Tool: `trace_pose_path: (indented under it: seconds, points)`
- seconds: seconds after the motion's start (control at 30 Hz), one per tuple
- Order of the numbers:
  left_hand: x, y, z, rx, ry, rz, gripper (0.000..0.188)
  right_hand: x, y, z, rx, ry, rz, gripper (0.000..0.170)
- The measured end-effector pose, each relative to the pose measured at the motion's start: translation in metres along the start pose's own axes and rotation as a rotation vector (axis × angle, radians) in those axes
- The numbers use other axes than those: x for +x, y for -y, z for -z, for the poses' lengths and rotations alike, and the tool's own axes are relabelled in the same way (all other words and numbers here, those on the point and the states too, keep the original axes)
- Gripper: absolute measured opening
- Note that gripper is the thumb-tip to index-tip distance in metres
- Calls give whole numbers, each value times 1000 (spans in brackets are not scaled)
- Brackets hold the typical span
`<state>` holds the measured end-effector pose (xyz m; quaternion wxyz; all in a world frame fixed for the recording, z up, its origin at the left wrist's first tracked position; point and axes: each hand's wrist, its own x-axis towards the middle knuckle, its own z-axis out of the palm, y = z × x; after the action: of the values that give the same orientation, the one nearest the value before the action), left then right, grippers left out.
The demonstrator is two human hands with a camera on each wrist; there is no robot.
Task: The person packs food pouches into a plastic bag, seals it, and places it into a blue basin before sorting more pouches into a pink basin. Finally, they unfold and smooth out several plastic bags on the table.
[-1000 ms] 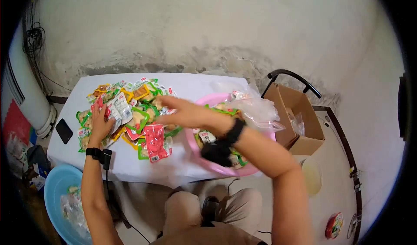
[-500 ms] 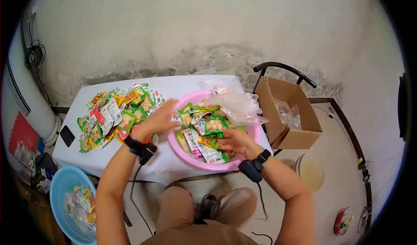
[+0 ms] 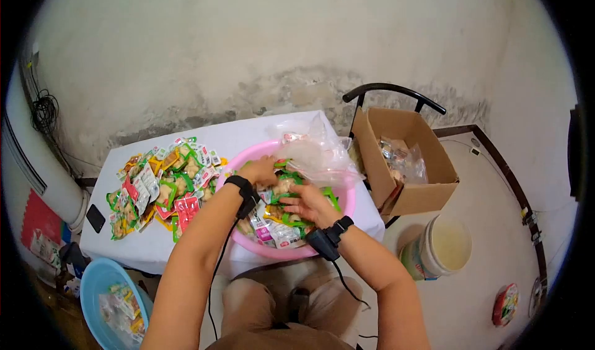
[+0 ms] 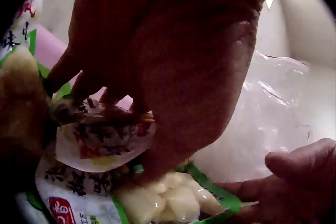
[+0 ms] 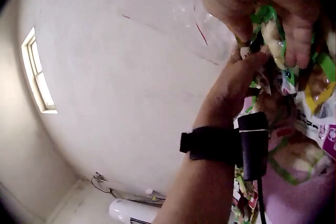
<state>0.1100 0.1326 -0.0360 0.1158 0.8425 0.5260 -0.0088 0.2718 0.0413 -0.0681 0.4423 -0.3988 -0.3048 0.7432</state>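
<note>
Inside the pink basin, our left hand curls round a white packet; our right hand spreads its fingers over packets; clear plastic slumped at 1 o'clock could snag a hasty lift, spilling packets.

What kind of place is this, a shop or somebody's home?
Possibly a small packing room, though I can't be sure: small printed food packets are heaped on a white-covered table, more fill a round pink plastic basin, and an open brown cardboard box stands alongside.
</note>
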Motion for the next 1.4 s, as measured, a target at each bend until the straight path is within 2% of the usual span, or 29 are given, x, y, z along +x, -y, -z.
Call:
trace_pose_path:
  seconds: [0.07, 0.1, 0.13, 0.2, 0.3, 0.33, 0.4, 0.47, 0.57, 0.6, 0.67, 0.8, 0.87, 0.9, 0.93, 1.0, 1.07, 1.13, 1.2, 1.27, 1.3, 1.37, 1.4]
  points:
    - [8, 1, 4, -111, 51, 78, 51, 0, 0, 0, 13, 32, 24, 41]
    - [1, -5, 3, -71, -88, 112, 36, 1, -1, 0, 16, 37, 20, 41]
    - [0, -5, -1, -68, -87, 118, 36, 2, -1, 0, 21, 19, 19, 43]
    - [2, -3, -8, -6, -279, 90, 33, 3, -1, 2, 29, 4, 15, 44]
    - [6, 2, -2, 34, -247, 132, 34, 1, 2, 4, 18, 67, -10, 46]
    - [2, 4, 0, 37, -250, 132, 34, -2, 3, 2, 7, 67, -8, 42]
    - [-12, 14, 8, -188, -520, -60, 36, -3, 4, 2, -3, 76, -3, 39]
    - [-17, 28, 16, -188, -525, -20, 38, 1, 1, 5, 9, 60, -23, 38]
    - [-34, 40, 35, -255, -362, 77, 34, -13, 5, -3, -20, -4, 28, 36]
    - [-41, 44, 38, -250, -369, 87, 34, -13, 4, -2, -22, 9, 27, 36]
    - [-56, 52, 43, -649, -278, 175, 27, -8, 3, 3, -63, 57, 36, 35]
    - [-81, 72, 42, -833, -313, 249, 19, -8, 5, 3, -108, 65, -5, 36]
    - [-89, 96, 31, -1043, -305, 311, 12, -9, 5, 4, -120, 85, -7, 37]
    - [-105, 86, 36, -1177, -307, 301, 9, -12, 5, 3, -117, 80, -2, 38]
    - [-115, 87, 38, -1184, -332, 320, 9, -13, 5, 4, -116, 77, 1, 39]
    - [-137, 95, 39, -1376, -331, 304, 10, -9, 2, 7, -99, 64, 18, 54]
    - [-155, 115, 28, -1469, -428, 380, 12, -15, 4, 4, -107, 59, 9, 59]
    - [-170, 134, 20, -1587, -533, 350, 14, -21, 6, -2, -107, 5, 2, 57]
    - [-192, 155, 16, -1629, -578, 345, 16, -13, 4, 10, -114, 80, -14, 52]
    - [-211, 194, 7, -1699, -618, 424, 17, -10, 2, 10, -108, 143, -21, 47]
    - [-220, 195, 11, -1828, -718, 407, 11, -12, 3, 7, -110, 106, -19, 49]
    - [-230, 249, 1, -1852, -961, 577, 8, -17, 4, 2, -126, 68, -14, 51]
    - [-237, 258, 9, -1670, -1069, 648, 9, -18, 4, 1, -128, 67, -14, 51]
